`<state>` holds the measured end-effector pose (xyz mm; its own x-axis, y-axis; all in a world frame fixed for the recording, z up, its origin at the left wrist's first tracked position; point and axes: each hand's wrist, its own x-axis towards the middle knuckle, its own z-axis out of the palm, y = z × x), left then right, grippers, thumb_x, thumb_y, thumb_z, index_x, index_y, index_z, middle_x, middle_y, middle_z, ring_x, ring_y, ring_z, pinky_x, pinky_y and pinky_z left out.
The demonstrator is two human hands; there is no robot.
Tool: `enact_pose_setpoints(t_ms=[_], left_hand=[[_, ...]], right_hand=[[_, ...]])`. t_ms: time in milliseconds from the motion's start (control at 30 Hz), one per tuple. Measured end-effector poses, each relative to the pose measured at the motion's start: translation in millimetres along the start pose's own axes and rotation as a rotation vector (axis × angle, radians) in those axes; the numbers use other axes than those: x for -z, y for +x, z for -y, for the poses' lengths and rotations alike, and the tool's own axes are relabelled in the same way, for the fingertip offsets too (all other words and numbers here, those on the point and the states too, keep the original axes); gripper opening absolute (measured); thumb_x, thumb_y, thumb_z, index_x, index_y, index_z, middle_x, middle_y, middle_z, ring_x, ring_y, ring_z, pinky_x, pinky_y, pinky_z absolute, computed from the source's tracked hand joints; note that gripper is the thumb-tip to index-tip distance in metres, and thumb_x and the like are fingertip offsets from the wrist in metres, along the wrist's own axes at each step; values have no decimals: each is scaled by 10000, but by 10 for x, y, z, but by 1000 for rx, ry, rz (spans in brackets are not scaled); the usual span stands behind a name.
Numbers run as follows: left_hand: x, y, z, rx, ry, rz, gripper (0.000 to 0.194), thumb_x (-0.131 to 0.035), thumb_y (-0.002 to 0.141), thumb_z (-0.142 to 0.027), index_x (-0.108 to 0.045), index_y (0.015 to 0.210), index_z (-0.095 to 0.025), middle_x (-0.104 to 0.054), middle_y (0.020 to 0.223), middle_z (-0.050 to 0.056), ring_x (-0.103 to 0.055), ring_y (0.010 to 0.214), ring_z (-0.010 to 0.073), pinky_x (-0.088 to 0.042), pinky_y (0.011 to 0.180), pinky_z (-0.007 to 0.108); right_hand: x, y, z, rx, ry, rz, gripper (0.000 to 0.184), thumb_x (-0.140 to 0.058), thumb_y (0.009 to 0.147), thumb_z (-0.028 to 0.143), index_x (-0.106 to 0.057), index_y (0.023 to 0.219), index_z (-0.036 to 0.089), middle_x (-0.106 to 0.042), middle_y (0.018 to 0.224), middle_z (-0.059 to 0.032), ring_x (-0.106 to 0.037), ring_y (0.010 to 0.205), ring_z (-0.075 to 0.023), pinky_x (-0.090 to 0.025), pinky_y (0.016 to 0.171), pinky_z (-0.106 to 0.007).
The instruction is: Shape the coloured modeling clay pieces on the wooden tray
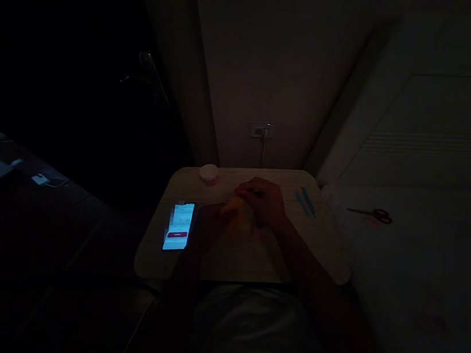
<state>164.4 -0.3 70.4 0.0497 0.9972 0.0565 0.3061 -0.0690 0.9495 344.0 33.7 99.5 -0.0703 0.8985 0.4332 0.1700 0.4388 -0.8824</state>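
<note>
Over the middle of a small wooden table, both hands meet at a soft-looking orange thing, whose kind the dark hides. My left hand is in deep shadow, closed round its lower left side. From above, my right hand bends its fingers down and pinches at its top. A small pinkish patch lies under my right wrist, too dim to name. Left of my left hand lies a lit phone. Two slim teal tools rest to the right of my right hand.
A small white tub stands at the table's back left. Dark-handled scissors lie on a pale surface to the right. Behind the table, a cable hangs from a wall socket. A door handle shows at left.
</note>
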Motion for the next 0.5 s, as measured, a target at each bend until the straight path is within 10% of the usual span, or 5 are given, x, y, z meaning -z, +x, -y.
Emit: enact_pose_setpoints(t_ms=[167, 500], left_hand=[[27, 3, 97, 86, -160, -147, 346, -776, 720, -486, -742, 726, -142, -714, 679, 62, -624, 598, 181, -460, 514, 250], [89, 14, 246, 102, -282, -335, 309, -809, 665, -424, -745, 806, -156, -731, 761, 50, -632, 650, 165, -500, 549, 238]], right_hand=[[132, 213, -205, -193, 194, -334, 249, -717, 830, 405, -767, 886, 168, -702, 725, -25, -605, 627, -141, -508, 628, -277], [-343, 875, -447, -183, 3, 55, 216, -698, 830, 169, -762, 1035, 140, -788, 956, -88, -747, 827, -174, -582, 802, -297]])
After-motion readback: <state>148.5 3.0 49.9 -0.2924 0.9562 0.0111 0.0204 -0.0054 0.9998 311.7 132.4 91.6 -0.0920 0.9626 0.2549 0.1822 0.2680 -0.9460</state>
